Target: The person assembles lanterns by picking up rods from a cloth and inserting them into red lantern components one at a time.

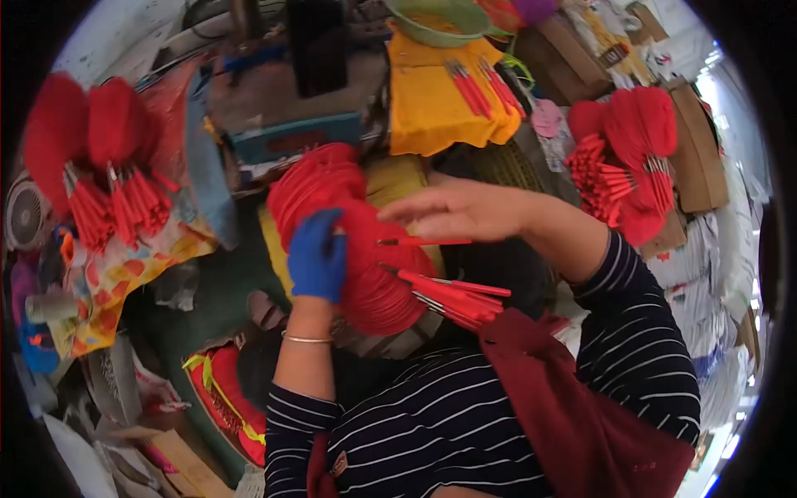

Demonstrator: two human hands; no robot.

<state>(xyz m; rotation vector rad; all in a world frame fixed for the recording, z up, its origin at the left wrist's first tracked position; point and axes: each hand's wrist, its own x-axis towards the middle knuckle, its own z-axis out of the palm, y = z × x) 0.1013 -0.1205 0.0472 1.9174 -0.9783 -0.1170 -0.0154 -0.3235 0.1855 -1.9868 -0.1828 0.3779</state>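
A stack of thin, rounded red pieces lies across my lap, with red handles that have metal ends fanning out to the right. My left hand, in a blue glove, grips the left side of this stack. Bare and somewhat blurred, my right hand hovers over the stack's right side with its fingers stretched out. Just beneath it, a single red handle points right, apart from the bundle. I cannot tell whether the fingertips touch the red pieces.
Bundles of similar red pieces lie at the left and right. Ahead, a yellow cloth bears several red handles, beside a green basin. A dark upright block stands on a bench. Cardboard is at far right.
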